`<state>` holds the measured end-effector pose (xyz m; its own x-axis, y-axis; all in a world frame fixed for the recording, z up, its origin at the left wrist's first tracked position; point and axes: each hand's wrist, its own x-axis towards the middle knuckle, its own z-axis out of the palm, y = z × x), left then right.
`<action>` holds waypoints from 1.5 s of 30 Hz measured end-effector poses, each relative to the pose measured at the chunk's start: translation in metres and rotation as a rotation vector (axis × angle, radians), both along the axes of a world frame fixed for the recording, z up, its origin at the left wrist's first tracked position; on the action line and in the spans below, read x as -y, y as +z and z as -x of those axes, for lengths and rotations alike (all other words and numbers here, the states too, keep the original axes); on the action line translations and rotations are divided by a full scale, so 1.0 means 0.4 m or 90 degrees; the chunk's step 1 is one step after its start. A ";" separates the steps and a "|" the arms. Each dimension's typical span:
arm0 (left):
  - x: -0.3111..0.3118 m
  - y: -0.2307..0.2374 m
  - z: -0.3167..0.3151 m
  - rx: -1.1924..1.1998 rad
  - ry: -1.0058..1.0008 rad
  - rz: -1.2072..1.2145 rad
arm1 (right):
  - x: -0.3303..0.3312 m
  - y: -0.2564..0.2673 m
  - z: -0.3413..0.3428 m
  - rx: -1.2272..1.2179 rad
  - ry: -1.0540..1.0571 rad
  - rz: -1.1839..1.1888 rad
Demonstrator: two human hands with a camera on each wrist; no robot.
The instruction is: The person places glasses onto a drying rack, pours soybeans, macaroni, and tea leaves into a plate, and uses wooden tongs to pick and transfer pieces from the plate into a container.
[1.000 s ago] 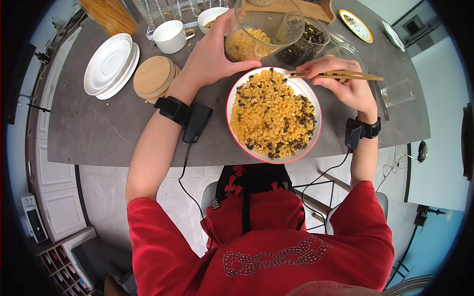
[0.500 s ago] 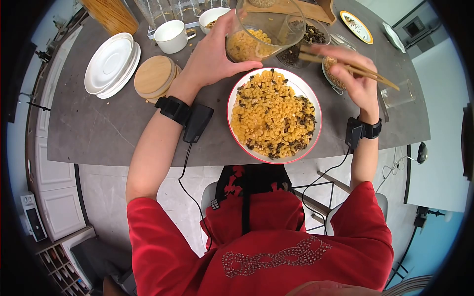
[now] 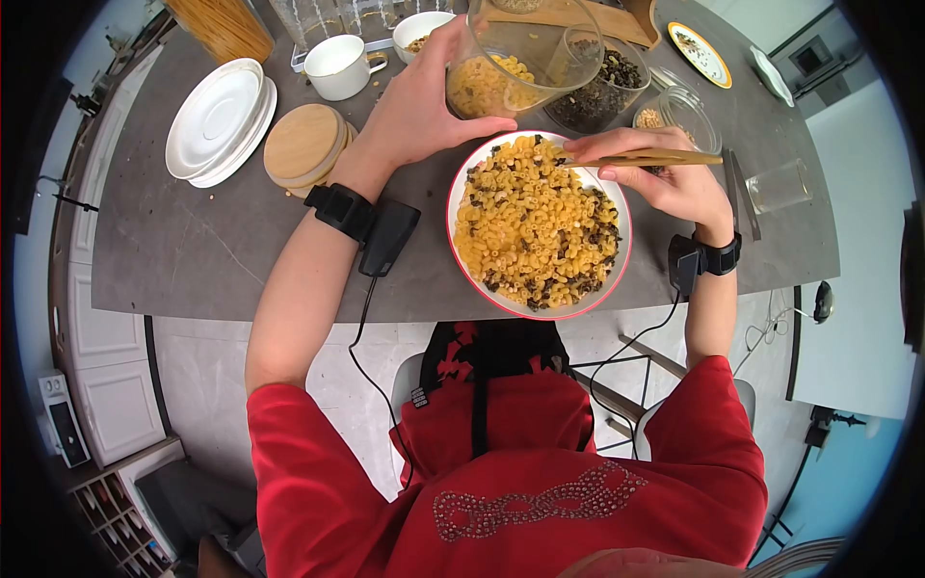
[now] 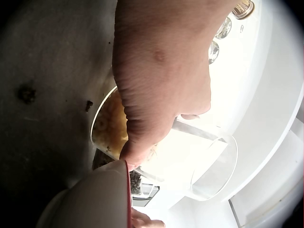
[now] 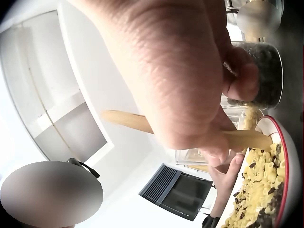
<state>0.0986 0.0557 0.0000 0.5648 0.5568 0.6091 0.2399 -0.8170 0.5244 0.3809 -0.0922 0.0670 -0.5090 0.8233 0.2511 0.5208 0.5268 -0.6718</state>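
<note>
My left hand point(image 3: 414, 111) grips a clear glass jar point(image 3: 564, 63) with yellow macaroni in its lower part, tilted behind the bowl. Its thumb lies by the rim of the white, red-rimmed bowl point(image 3: 597, 179). That bowl holds macaroni point(image 3: 530, 226) mixed with dark bits, thickest along the right side. Over the bowl's upper right edge, my right hand point(image 3: 674, 183) pinches wooden tongs point(image 3: 674, 157). The tips of the tongs point(image 5: 259, 140) reach in over the macaroni in the right wrist view, and a dark bit shows near them in the head view.
Behind the bowl stand a glass jar of dark bits point(image 3: 602, 96) and an open clip jar point(image 3: 696, 116). Stacked white plates point(image 3: 214, 120), wooden lids point(image 3: 301, 144) and a white cup point(image 3: 334, 72) are at left. A drinking glass point(image 3: 779, 186) lies at right.
My right hand moved the tongs away from the bowl to the right, then brought them back over its upper right edge. My left hand keeps its grip on the jar.
</note>
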 end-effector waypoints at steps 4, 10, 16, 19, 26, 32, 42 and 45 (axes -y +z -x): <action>-0.008 -0.003 -0.007 0.017 -0.004 -0.032 | -0.002 0.001 -0.005 0.022 -0.009 -0.018; -0.004 -0.001 -0.001 0.004 -0.003 -0.014 | 0.002 0.007 -0.011 -0.060 -0.054 0.000; 0.003 0.001 0.001 -0.026 0.022 0.035 | -0.002 0.010 -0.039 -0.171 -0.103 -0.152; -0.007 -0.001 -0.004 -0.001 -0.004 -0.017 | 0.006 0.021 -0.029 -0.181 -0.149 -0.178; -0.003 -0.001 0.002 -0.017 0.019 0.021 | -0.010 0.018 -0.011 0.003 -0.258 -0.419; 0.005 0.002 -0.004 0.018 0.007 -0.001 | -0.009 0.002 -0.007 -0.100 -0.156 -0.332; 0.009 0.013 -0.001 0.010 -0.014 0.000 | -0.011 -0.048 0.100 -0.076 0.014 -0.196; 0.010 0.013 -0.003 0.015 -0.015 -0.006 | -0.015 -0.051 0.120 -0.020 0.020 -0.198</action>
